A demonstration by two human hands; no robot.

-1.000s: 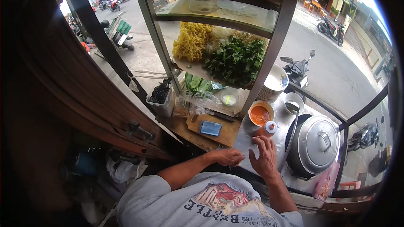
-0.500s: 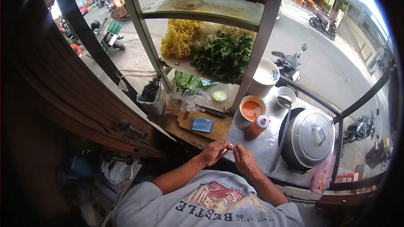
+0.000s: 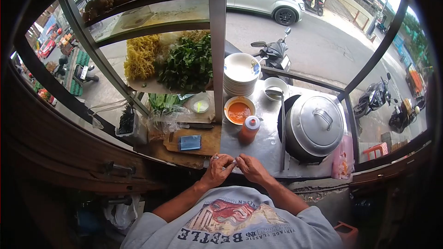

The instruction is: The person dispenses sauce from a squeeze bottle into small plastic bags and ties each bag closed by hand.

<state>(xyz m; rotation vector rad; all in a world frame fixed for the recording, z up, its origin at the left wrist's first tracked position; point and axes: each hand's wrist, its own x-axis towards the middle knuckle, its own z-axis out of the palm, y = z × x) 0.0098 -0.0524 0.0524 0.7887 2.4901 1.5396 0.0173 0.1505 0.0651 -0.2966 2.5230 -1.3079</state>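
Close in front of the shirt, my left hand [image 3: 218,169] and my right hand [image 3: 251,168] meet fingertip to fingertip. Both are closed in a pinch on a small white thing [image 3: 235,162], mostly covered by the fingers; its kind is too small to make out. Just beyond my left hand lies a wooden cutting board [image 3: 210,141] with a flat blue packet [image 3: 190,142] on it. A knife [image 3: 198,126] rests along the board's far side. Past my right hand stands a squeeze bottle [image 3: 249,130] of orange-red sauce.
A bowl of orange sauce [image 3: 239,110] sits before stacked plates [image 3: 241,71]. To the right are a ladle [image 3: 282,129] in a bowl and a big lidded pot [image 3: 315,127]. Shelves hold yellow noodles [image 3: 141,57] and chopped greens [image 3: 187,67]. Posts frame the cart.
The view has swung to the right, shifting the counter leftward in it. A white car has come into view on the street. Both hands still pinch the small white thing, now less exposed.
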